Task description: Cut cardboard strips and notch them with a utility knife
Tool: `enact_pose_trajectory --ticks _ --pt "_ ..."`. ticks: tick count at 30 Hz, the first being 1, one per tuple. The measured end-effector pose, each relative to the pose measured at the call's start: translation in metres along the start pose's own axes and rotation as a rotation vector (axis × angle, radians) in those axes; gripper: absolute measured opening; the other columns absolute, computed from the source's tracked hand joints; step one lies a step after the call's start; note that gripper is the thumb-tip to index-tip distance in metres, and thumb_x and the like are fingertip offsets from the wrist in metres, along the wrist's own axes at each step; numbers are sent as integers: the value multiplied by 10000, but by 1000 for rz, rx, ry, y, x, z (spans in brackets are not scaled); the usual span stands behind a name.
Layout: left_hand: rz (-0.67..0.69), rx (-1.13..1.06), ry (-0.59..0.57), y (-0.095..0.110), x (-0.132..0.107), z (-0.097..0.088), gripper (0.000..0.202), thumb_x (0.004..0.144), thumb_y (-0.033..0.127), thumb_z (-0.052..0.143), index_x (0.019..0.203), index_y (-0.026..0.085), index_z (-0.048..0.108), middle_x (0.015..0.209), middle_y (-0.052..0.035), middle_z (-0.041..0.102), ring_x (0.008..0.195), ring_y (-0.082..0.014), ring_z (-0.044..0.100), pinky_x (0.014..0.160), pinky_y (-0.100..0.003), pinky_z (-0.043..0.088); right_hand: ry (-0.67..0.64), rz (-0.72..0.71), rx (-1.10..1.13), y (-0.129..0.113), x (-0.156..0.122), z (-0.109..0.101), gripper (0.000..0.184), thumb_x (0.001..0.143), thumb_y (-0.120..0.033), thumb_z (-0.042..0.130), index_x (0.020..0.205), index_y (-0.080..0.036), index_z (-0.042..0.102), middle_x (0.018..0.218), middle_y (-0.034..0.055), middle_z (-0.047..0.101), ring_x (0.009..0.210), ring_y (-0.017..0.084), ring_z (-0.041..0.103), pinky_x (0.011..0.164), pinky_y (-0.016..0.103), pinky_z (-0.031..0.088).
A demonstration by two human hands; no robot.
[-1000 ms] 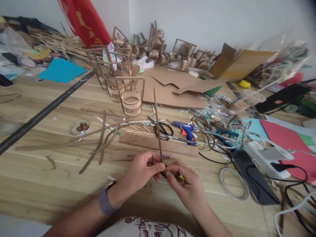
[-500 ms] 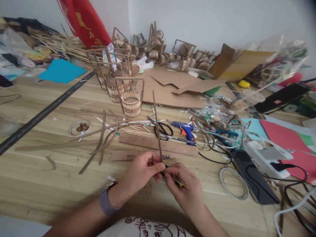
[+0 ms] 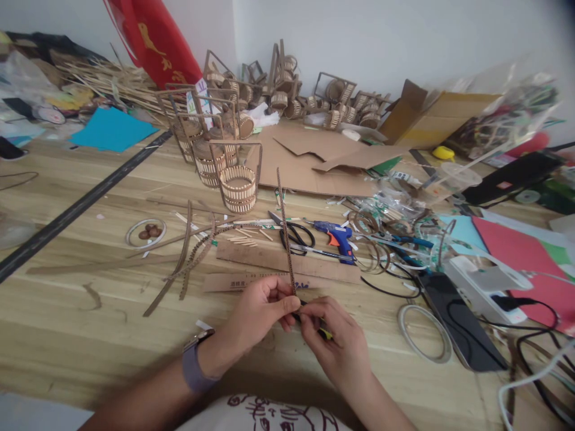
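Observation:
My left hand (image 3: 272, 302) pinches the lower end of a narrow corrugated cardboard strip (image 3: 286, 239), which stands up and away from me. Close against it, my right hand (image 3: 336, 335) is closed, with thumb and forefinger at the same end of the strip. A dark tool with a yellow part (image 3: 325, 333) is partly tucked under the right fingers; its kind is hidden. Just beyond my hands lie two flat cardboard pieces (image 3: 287, 262), a pair of black scissors (image 3: 296, 238) and a blue glue gun (image 3: 335, 234).
Small stick-sided buckets (image 3: 239, 190) with tall handles stand ahead. Loose cardboard strips (image 3: 182, 263) and a ring of brown beads (image 3: 150, 231) lie to the left. On the right are a phone (image 3: 462, 323), a roll of tape (image 3: 424, 334), a power strip (image 3: 483, 290) and cables.
The strip's upper end has tipped slightly left and down. Both hands keep nearly the same place and grip.

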State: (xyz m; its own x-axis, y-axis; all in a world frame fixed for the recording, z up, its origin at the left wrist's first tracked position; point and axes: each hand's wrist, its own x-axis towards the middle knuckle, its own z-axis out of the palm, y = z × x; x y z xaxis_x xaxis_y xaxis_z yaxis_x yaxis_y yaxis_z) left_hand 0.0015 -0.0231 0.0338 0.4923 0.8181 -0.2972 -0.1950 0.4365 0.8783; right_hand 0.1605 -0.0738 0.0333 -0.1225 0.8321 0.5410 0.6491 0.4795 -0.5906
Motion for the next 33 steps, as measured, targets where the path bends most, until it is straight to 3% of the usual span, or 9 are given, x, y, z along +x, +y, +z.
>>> enact_pose_trajectory --ticks 13,18,21,24,29,33 --pt "-42 9 -19 0 1 1 549 599 599 849 742 150 566 571 35 588 477 -91 548 458 -203 463 -18 -10 -15 1 2 -2 167 855 -83 561 784 -234 576 661 -26 606 571 121 571 518 222 437" --pt "-34 95 -45 -3 0 2 506 692 598 769 833 137 617 613 19 601 487 -102 545 474 -219 456 -37 4 -17 3 2 -2 166 842 -96 551 755 -237 569 642 -33 603 554 122 566 520 230 437" --pt "46 283 -52 0 -4 4 388 854 534 610 865 148 643 619 14 602 518 -120 562 506 -227 441 -14 34 -40 3 2 -3 166 840 -107 554 739 -239 558 627 -39 600 551 124 562 528 240 436" --pt "184 630 -20 5 -12 6 309 958 374 477 792 174 645 619 -1 624 585 -149 596 580 -244 426 15 74 -70 5 2 -3 162 836 -109 552 738 -238 555 628 -40 604 557 127 558 535 249 430" --pt "298 996 6 6 -18 8 206 957 215 497 876 174 682 841 -63 732 770 -208 667 680 -277 440 10 47 -100 7 1 -1 158 833 -107 570 747 -239 568 635 -40 601 586 136 562 564 261 424" --pt "358 1161 16 1 -17 7 189 946 130 506 862 166 672 822 -56 727 736 -202 667 667 -277 441 27 5 -124 7 0 1 146 836 -100 593 782 -236 580 690 -27 627 655 149 583 624 274 429"
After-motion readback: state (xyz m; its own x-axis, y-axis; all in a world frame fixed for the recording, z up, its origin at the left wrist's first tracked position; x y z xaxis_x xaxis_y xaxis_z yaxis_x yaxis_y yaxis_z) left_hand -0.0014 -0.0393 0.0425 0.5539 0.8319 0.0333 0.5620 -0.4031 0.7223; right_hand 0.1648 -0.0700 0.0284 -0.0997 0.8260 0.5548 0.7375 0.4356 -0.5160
